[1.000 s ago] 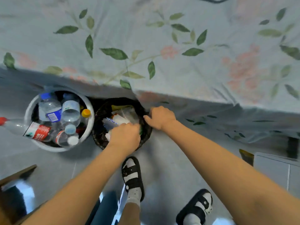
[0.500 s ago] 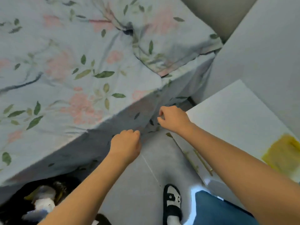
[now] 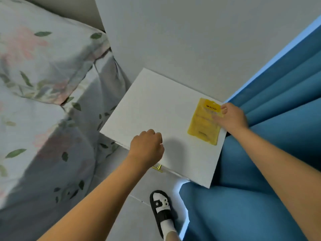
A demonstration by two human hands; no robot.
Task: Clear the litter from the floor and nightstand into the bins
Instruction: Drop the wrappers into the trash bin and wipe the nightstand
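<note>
A person is standing over a white nightstand (image 3: pixel 156 108), both bare arms reaching down to its top surface. One piece of litter is lying there: a single flat yellow packet (image 3: pixel 204 126) with dark lettering near its top, sitting at the surface's right edge, just beside a blue curtain (image 3: pixel 278 94). The right hand (image 3: pixel 231 117) is resting on the packet's right side, fingers spread across its upper half and the thumb at its top corner; whether the fingers are pinching it cannot be told. The left hand (image 3: pixel 147 146) is hovering over the nightstand's front edge with its fingers curled under, holding nothing visible. One small gold drawer handle (image 3: pixel 158 167) is showing just below that hand. One foot in a black-and-white sandal (image 3: pixel 161 211) and white sock is planted on the grey tiled floor (image 3: pixel 132 218). To the left, a bed (image 3: pixel 34 119) is wearing a floral sheet, with one matching pillow (image 3: pixel 45 63) at its head.
</note>
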